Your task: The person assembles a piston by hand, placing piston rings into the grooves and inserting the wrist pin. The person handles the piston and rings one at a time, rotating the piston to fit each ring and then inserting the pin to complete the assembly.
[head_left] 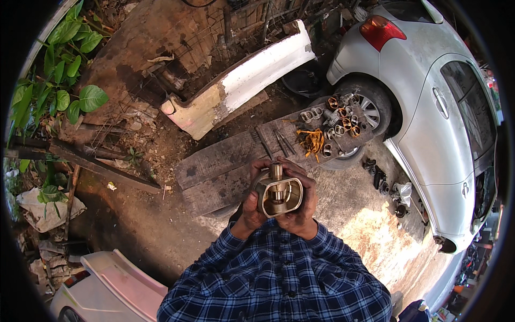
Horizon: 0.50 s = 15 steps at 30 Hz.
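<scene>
A metal engine piston (294, 194) is held up in front of my chest, its hollow underside facing me. My left hand (250, 208) grips its left side and my right hand (307, 199) wraps round its right side; the fingers of both are closed on it. A shiny cylindrical pin (276, 172) stands out at the piston's upper edge, and metal also shows across the inside. Just beyond my hands is a weathered wooden bench (206, 174). Thin dark rod-like tools (264, 143) lie on it, beside a tangle of orange strips (312, 141) and several more pistons (339, 129).
A silver car (413, 102) stands to the right, its wheel close to the bench. Behind the bench lies a long white, broken-edged panel (257, 72). Dark car parts (378, 177) sit on the ground at right. A pale car body part (126, 282) is at lower left.
</scene>
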Each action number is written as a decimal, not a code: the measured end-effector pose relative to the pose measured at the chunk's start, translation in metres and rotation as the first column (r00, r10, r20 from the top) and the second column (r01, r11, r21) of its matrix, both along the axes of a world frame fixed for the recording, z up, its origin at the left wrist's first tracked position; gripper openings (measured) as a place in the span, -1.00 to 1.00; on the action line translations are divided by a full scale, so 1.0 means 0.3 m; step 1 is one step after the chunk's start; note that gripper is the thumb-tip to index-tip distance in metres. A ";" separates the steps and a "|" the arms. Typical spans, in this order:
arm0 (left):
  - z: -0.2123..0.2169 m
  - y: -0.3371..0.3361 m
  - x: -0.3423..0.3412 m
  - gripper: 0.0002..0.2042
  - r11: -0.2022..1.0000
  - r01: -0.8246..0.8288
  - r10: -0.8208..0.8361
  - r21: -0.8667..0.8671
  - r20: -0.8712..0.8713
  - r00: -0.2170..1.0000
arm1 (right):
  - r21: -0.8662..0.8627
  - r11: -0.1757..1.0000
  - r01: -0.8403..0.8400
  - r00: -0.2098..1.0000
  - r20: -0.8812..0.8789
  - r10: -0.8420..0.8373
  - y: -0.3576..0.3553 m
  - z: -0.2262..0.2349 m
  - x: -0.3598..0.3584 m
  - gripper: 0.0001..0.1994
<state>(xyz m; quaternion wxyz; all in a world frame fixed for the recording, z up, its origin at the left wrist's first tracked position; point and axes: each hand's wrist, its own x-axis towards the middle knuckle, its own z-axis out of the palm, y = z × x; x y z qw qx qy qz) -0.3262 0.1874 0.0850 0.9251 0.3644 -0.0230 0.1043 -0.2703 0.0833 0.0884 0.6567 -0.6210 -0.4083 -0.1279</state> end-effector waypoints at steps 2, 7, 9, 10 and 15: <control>-0.002 -0.005 -0.003 -0.19 1.000 -0.002 0.002 0.020 0.006 1.000 | 0.021 1.000 -0.001 0.999 -0.041 0.001 0.001 0.005 -0.009 -0.35; -0.020 0.003 -0.016 -0.23 1.000 -0.019 0.019 0.021 0.008 1.000 | -0.064 0.998 0.019 0.999 -0.041 -0.022 -0.006 0.026 -0.015 -0.38; -0.033 0.009 -0.023 -0.27 1.000 0.006 -0.006 -0.016 -0.014 1.000 | -0.119 0.993 -0.012 0.997 -0.071 0.003 -0.010 0.035 -0.011 -0.36; -0.040 0.011 -0.026 -0.29 0.999 0.018 -0.019 -0.039 -0.012 1.000 | -0.140 0.989 -0.041 0.995 -0.093 0.028 -0.011 0.039 -0.010 -0.34; -0.086 0.027 -0.026 -0.34 0.983 -0.138 0.143 0.120 -0.030 0.989 | -0.007 0.991 -0.131 0.965 -0.231 0.126 -0.020 0.055 -0.029 -0.33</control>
